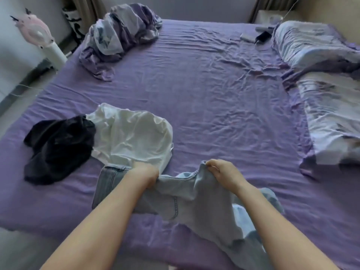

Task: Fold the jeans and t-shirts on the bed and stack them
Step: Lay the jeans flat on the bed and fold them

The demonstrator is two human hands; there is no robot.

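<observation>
Light blue jeans (187, 199) hang lifted over the near edge of the purple bed (204, 90). My left hand (146, 172) grips one side of the waistband and my right hand (220, 172) pinches the other side, both with fingers curled into the denim. One denim part (109, 182) lies flat on the sheet left of my left arm. A crumpled white t-shirt (130, 137) lies just beyond my left hand. A crumpled black garment (58, 147) lies to its left, touching it.
A bunched purple-and-white duvet (120, 36) sits at the far left of the bed. Pillows (327, 90) line the right side. A phone (263, 37) and a small device (247, 38) lie at the far right. A pink fan (37, 34) stands left of the bed.
</observation>
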